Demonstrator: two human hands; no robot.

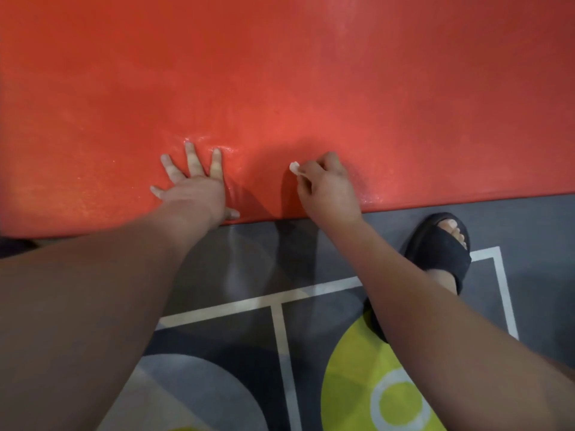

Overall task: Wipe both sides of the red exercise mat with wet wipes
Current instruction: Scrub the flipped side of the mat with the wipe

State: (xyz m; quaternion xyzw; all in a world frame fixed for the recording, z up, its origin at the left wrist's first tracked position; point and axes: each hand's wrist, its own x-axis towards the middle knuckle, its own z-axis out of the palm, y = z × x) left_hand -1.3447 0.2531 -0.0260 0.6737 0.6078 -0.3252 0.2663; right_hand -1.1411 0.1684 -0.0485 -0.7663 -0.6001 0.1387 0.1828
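- Mat, red and single, is seen from the head camera filling the upper half of the picture, laid flat, its near edge against a patterned floor.
- Left hand is spread fully open, palm pressed on the mat near its edge, with nothing held.
- Right hand is curled closed around one small white wipe, which touches the mat.
- Wet sheen is visible around both hands; overlapping strokes are best kept, with the mat pinned by the flat palm.
- One sandalled foot is counted on the floor.
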